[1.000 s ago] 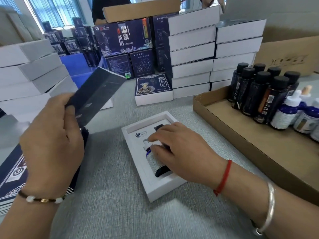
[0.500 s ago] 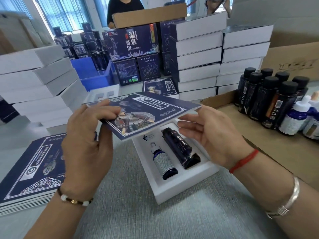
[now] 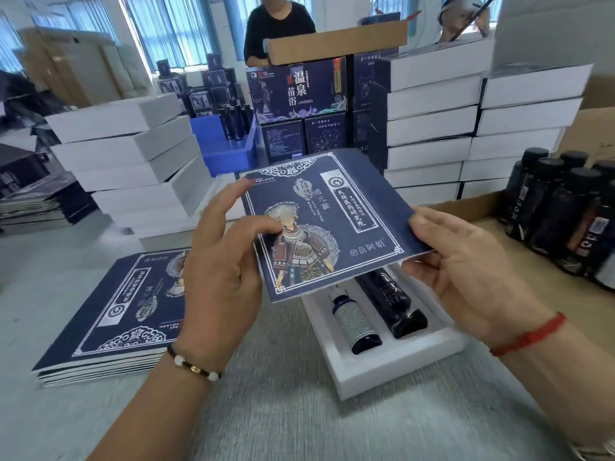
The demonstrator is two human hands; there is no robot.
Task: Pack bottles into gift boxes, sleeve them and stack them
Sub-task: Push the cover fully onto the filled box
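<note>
One head-worn wide-angle view looks forward and down, close over the desk (image 3: 273,424), toward its far edge.

A grey, finely ribbed surface (image 3: 273,424) fills the foreground. At its far side stands a person in a black top (image 3: 279,28), seen from the shoulders down, behind a long brown cardboard carton (image 3: 336,44). Windows with blue vertical blinds (image 3: 173,31) run along the back wall. At far left sits a tall brown cardboard box (image 3: 66,68), blurred. A blue plastic bin (image 3: 229,151) rests mid-surface, with what seem to be dark containers inside.
</note>
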